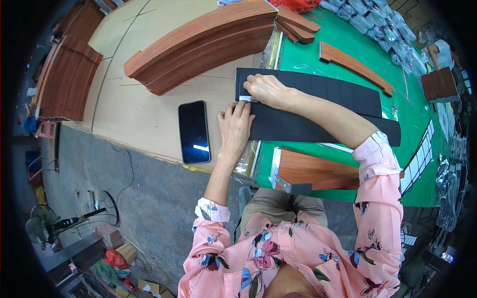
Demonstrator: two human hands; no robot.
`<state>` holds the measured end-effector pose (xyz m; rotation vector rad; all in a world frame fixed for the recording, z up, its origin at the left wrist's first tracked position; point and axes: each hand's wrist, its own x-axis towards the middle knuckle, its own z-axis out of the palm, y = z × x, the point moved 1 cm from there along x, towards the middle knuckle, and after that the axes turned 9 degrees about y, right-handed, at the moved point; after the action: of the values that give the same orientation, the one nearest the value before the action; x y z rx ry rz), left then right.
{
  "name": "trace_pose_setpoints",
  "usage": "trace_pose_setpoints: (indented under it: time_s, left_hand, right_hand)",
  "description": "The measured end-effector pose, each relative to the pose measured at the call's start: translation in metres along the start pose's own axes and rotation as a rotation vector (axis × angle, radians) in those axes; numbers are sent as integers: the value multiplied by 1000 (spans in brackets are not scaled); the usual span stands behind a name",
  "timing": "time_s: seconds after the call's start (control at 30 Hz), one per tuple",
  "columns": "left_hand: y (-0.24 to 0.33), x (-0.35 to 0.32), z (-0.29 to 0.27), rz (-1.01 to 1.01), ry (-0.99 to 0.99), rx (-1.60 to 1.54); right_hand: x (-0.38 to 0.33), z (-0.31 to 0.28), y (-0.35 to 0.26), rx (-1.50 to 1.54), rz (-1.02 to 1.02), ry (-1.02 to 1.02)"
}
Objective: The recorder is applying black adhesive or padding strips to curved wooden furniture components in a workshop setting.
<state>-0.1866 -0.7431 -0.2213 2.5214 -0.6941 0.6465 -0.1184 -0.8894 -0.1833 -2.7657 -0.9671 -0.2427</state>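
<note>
Two black panels (343, 97), long, matte and thin-looking, lie side by side across the green table top (303, 55), their left ends reaching toward the cardboard (154, 119). At those ends sits a small white piece (243, 98). The right hand (267, 90) rests on the farther panel with fingers curled and bunched; I can't tell whether it pinches anything. The left hand (234, 122) lies palm down, fingers close together, their tips at the white piece.

Just beside the left hand, a glossy dark phone (194, 131) takes up cardboard space. Beyond it rises a stack of curved reddish-brown boards (203, 47), smooth and wood-grained. A slim brown strip (355, 69) lies past the panels, and brown planks (323, 166) sit between them and the person's lap. Clear-wrapped packets (387, 32) crowd the far corner.
</note>
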Motion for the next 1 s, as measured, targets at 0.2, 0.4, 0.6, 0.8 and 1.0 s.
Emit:
trace_pose_setpoints:
  time_s: [0.2, 0.4, 0.6, 0.8, 1.0]
  left_hand:
    - [-1, 0, 12, 0, 45, -37]
    - [-7, 0, 11, 14, 91, -12]
    - [-6, -3, 14, 56, 127, -3]
    - [-1, -7, 13, 39, 165, -91]
    - [1, -15, -25, -208, 310, -281]
  right_hand:
    - [-2, 10, 10, -97, -119, 49]
    - [8, 9, 13, 9, -104, 77]
    - [6, -10, 32, 268, 230, 7]
    - [-46, -103, 18, 771, 683, -153]
    - [-187, -196, 12, 1008, 813, 29]
